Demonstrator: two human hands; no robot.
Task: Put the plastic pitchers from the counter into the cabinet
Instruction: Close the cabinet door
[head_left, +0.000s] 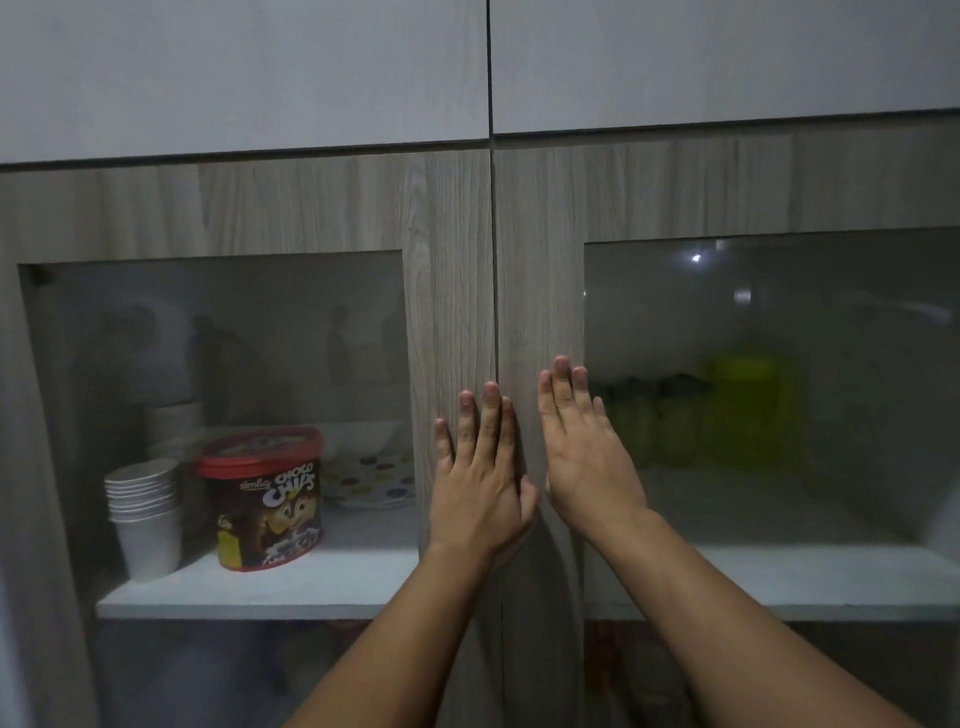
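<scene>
The cabinet (452, 260) is standing with its two grey wood-grain doors shut, meeting at a thin vertical seam in the middle. Each door is carrying a glass window. Behind the right window, a yellow-green plastic pitcher (748, 410) is standing upright on the white shelf (831, 577), toward the back. It is showing only as a blurred shape through the dim glass, so its handle and lid are not clear.

left grip (480, 470): bare, no rings | right grip (587, 457): bare | forearms apparently unsleeved
</scene>
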